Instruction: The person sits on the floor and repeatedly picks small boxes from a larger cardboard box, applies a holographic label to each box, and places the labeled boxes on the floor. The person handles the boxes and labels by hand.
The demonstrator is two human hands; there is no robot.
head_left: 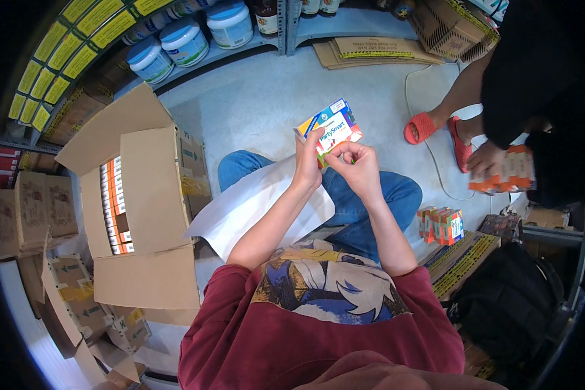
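Observation:
A small colourful carton box (337,125) with a white label panel is held up over my lap, tilted. My left hand (309,158) is closed around its left side, thumb on the front face. At the lower edge of the box, my right hand (357,168) is closed, with thumb and curled fingers pinching there; the fingertips are partly hidden. Across my crossed legs lies a large white paper sheet (253,205), beneath my left forearm. To my left stands an open cardboard carton (151,214) with rows of orange-and-white boxes (112,195) inside.
Several small boxes (441,224) stand on the floor at right. Another person's hand (487,159) holds orange boxes (510,170) near red slippers (461,143). A pale cable (429,146) crosses the floor. Shelves with white tubs (184,42) line the back; a black backpack (510,305) lies lower right.

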